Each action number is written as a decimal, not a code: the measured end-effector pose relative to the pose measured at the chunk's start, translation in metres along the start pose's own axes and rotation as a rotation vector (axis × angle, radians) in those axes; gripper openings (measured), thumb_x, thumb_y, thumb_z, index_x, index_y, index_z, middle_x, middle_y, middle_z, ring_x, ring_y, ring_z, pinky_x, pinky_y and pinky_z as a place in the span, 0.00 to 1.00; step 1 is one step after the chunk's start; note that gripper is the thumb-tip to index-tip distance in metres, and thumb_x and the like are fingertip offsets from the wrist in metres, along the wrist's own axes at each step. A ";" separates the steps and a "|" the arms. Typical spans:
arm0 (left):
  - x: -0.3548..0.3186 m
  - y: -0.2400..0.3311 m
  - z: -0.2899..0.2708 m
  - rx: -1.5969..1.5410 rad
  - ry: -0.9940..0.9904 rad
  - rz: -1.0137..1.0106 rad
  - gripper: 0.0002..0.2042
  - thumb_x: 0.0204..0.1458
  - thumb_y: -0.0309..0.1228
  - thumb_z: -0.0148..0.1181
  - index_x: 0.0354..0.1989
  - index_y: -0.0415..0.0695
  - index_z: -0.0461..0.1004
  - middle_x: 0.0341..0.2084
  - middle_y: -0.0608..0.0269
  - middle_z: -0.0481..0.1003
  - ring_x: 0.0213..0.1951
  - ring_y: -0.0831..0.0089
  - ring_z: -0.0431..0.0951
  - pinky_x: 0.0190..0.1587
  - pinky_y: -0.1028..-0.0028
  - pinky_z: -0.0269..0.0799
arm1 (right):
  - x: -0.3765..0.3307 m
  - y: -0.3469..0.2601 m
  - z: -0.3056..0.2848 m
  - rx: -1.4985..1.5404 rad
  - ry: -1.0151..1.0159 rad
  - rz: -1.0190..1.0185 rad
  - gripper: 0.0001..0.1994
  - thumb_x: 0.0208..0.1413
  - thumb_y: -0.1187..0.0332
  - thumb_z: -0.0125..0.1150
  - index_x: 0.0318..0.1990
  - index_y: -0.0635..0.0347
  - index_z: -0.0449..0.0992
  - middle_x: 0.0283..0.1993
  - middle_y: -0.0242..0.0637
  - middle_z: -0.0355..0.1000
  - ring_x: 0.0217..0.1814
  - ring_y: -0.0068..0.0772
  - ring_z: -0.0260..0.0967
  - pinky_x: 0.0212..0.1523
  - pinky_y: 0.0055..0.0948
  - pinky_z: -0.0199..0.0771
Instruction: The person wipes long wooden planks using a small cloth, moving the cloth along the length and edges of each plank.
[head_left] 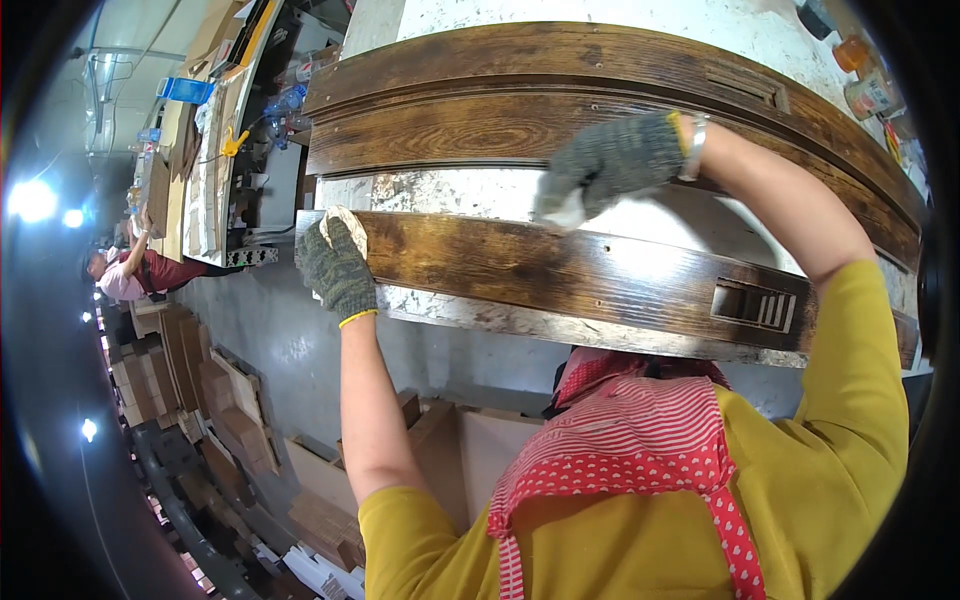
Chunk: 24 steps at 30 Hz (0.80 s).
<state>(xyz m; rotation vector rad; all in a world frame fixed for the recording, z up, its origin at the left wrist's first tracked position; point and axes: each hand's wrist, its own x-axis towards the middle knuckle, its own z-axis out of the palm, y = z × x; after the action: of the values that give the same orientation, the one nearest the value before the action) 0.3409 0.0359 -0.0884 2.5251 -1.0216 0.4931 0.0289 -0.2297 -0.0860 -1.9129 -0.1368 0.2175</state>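
A dark-stained wooden plank [480, 250] lies nearest me, with a slotted rectangular cutout toward its right end. My left hand [338, 275], in a dark knitted glove, is closed around a beige rag [352, 232] at the plank's left end. Over the plank's far edge, my right hand [615, 165] wears a similar glove with a yellow cuff. Its fingers are closed on a whitish cloth [567, 210], smeared by motion. Behind lie two more stained boards, a grooved middle one [450, 130] and a far one [480, 55].
The boards rest on a white, stain-splashed worktable [440, 190]. Bottles and jars [868, 95] stand at its far right. Left of it is another bench [205, 200] with a yellow clamp [234, 142]. A person [140, 270] works there. Cardboard stacks [440, 450] are on the floor.
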 end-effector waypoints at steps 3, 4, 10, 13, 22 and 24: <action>0.000 -0.008 0.001 0.083 0.044 0.035 0.21 0.60 0.48 0.50 0.42 0.39 0.76 0.42 0.46 0.76 0.47 0.49 0.73 0.52 0.55 0.67 | -0.007 -0.032 0.001 -0.133 0.058 -0.006 0.16 0.55 0.70 0.61 0.51 0.55 0.77 0.44 0.39 0.77 0.38 0.28 0.74 0.40 0.29 0.76; -0.004 -0.005 -0.003 0.098 0.063 0.031 0.22 0.61 0.48 0.49 0.42 0.38 0.76 0.41 0.46 0.75 0.47 0.48 0.73 0.51 0.55 0.67 | 0.010 -0.054 0.003 -0.170 0.046 0.154 0.19 0.54 0.69 0.62 0.55 0.56 0.75 0.51 0.42 0.76 0.47 0.33 0.74 0.50 0.32 0.77; 0.003 0.014 -0.003 -0.009 -0.007 0.028 0.22 0.61 0.48 0.48 0.41 0.38 0.76 0.42 0.45 0.75 0.46 0.48 0.73 0.51 0.55 0.67 | 0.053 -0.009 0.017 -0.155 0.252 -0.021 0.20 0.50 0.64 0.65 0.52 0.55 0.78 0.47 0.39 0.78 0.46 0.36 0.76 0.49 0.34 0.75; 0.001 0.004 -0.002 0.010 0.018 0.022 0.22 0.61 0.47 0.47 0.42 0.38 0.76 0.42 0.44 0.75 0.46 0.47 0.73 0.51 0.55 0.67 | -0.007 -0.034 0.015 -0.092 0.109 0.170 0.16 0.52 0.68 0.63 0.50 0.56 0.79 0.45 0.40 0.78 0.43 0.33 0.76 0.45 0.31 0.76; 0.000 0.010 -0.011 0.107 -0.012 0.010 0.22 0.61 0.47 0.47 0.42 0.37 0.76 0.43 0.44 0.75 0.47 0.47 0.73 0.52 0.55 0.66 | -0.086 -0.036 0.014 -0.016 0.280 0.297 0.17 0.51 0.65 0.65 0.51 0.54 0.79 0.48 0.40 0.77 0.47 0.33 0.75 0.49 0.30 0.76; 0.001 0.014 -0.005 0.073 -0.023 0.017 0.23 0.62 0.47 0.46 0.44 0.37 0.75 0.44 0.43 0.74 0.48 0.46 0.72 0.52 0.55 0.66 | -0.053 -0.035 0.019 -0.029 0.392 0.186 0.17 0.51 0.63 0.65 0.49 0.54 0.79 0.48 0.39 0.77 0.48 0.32 0.74 0.48 0.30 0.75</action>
<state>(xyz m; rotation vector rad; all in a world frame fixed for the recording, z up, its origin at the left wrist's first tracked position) 0.3310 0.0282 -0.0807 2.5932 -1.0527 0.5162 -0.0271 -0.2109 -0.0548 -1.9605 0.3029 -0.0383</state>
